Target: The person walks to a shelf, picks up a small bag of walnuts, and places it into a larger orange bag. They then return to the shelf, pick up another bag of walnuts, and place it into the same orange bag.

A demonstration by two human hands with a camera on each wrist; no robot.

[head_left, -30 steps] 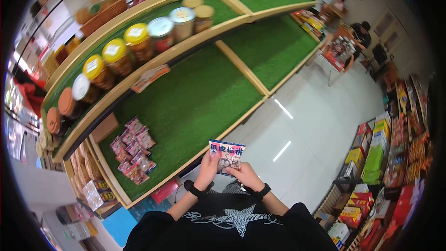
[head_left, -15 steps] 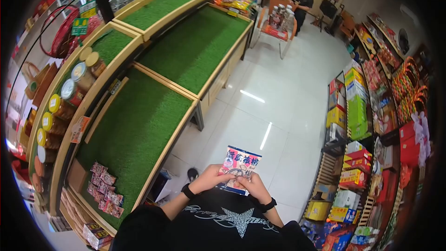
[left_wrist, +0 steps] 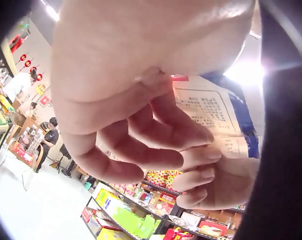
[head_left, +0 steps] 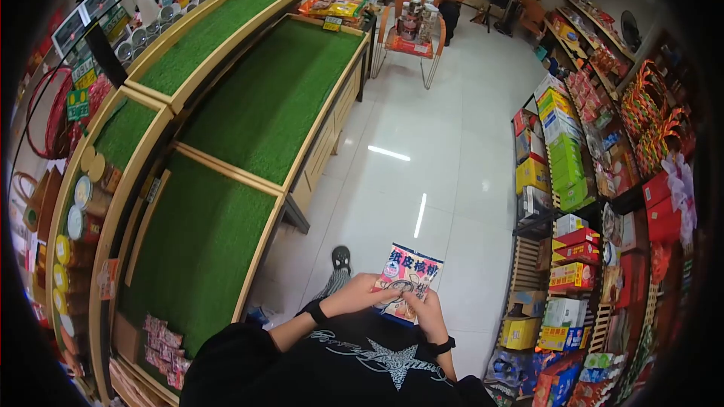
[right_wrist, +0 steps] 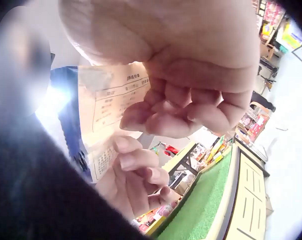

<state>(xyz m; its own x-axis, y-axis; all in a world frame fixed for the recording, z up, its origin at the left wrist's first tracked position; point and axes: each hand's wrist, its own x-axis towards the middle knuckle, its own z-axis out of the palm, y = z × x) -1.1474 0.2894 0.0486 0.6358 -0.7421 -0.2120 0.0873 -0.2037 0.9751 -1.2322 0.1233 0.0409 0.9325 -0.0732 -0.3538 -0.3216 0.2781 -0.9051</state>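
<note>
A snack packet (head_left: 408, 280) with dark blue edges and large characters is held in front of the dark shirt, its printed front up. My left hand (head_left: 353, 295) pinches its left side, thumb on the front. On the lower right, my right hand (head_left: 428, 316) grips it the same way. The left wrist view shows the packet's back (left_wrist: 206, 107) with small print, and the curled fingers of my left hand (left_wrist: 136, 120) behind it. In the right wrist view, the fingers of my right hand (right_wrist: 181, 100) curl beneath the packet (right_wrist: 111, 100).
A display stand lined with green turf (head_left: 204, 234) runs along the left, with small packets (head_left: 164, 350) in its near corner and lidded jars (head_left: 64, 275) on its upper tier. Shelves of boxed goods (head_left: 571, 256) line the right. A chair with bottles (head_left: 413, 26) and two people stand farther back.
The view has swung to the right, so the stand and small packets now lie farther left. Both hands still hold the packet, which has shifted slightly right in the head view.
</note>
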